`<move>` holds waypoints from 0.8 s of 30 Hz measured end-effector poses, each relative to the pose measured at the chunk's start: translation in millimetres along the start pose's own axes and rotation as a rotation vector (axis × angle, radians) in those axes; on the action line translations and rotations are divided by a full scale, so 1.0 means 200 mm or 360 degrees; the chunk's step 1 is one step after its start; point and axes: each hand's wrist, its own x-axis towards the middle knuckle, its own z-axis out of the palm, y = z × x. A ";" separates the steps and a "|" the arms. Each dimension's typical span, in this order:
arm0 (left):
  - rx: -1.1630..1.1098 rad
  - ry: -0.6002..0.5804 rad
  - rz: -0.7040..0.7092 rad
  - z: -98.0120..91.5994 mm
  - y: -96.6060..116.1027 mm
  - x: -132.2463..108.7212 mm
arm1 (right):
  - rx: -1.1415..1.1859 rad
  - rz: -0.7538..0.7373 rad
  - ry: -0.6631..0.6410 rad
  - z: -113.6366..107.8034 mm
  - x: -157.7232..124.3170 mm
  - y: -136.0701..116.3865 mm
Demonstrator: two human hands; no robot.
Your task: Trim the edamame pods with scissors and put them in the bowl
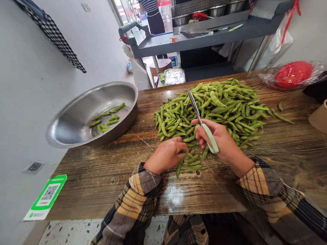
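Note:
A large heap of green edamame pods (219, 103) lies on the wooden table. At its near edge my left hand (168, 154) is closed, its fingertips pinching an edamame pod (179, 170) that points down toward me. Several other pods lie loose just right of those fingers. My right hand (218, 136) is wrapped around a pair of scissors (199, 113) with pale green handles. The blades point up and away over the heap, apparently closed together. To the left, a big steel basin (65, 126) holds several pods on its bottom.
A green-and-white QR code card (47, 197) lies at the table's (100, 182) left edge. At the right are a red item in clear plastic (293, 74) and a tan bowl (325, 120) of dark red pieces. Beyond stands a grey cart (210, 39); a person (151, 8) is behind it.

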 end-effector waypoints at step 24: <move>-0.1127 0.0776 -0.0327 -0.06 0.02 -0.01 | -0.1162 -0.0280 -0.0354 0.03 -0.03 0.05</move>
